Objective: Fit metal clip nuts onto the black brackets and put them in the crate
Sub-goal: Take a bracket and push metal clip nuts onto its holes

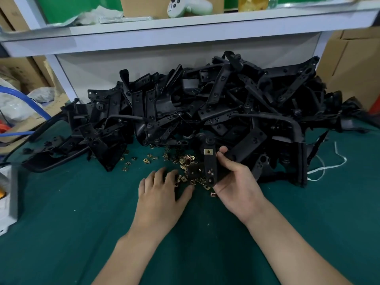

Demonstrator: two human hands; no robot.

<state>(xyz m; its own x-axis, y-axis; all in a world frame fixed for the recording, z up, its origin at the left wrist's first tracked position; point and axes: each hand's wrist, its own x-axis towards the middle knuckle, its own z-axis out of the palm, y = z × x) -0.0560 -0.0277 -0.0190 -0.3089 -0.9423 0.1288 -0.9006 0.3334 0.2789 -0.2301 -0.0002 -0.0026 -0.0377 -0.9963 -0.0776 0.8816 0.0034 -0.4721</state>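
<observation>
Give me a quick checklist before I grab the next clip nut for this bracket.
1. Bracket held securely: ok, the right hand grips the black bracket.
2. First nut on: ok, a fitted clip nut sits at its upper end.
3. Left hand free: ok, the left hand lies open over the nuts.
4. Nut supply in reach: ok, loose clip nuts lie on the green mat at its fingertips.
5. Next mounting spot clear: cannot tell, the bracket's lower end is too dark.
6. Crate ready: cannot tell, no crate is in view.

Assembly workshop: bracket heap [205,103], cartons [349,64]
</observation>
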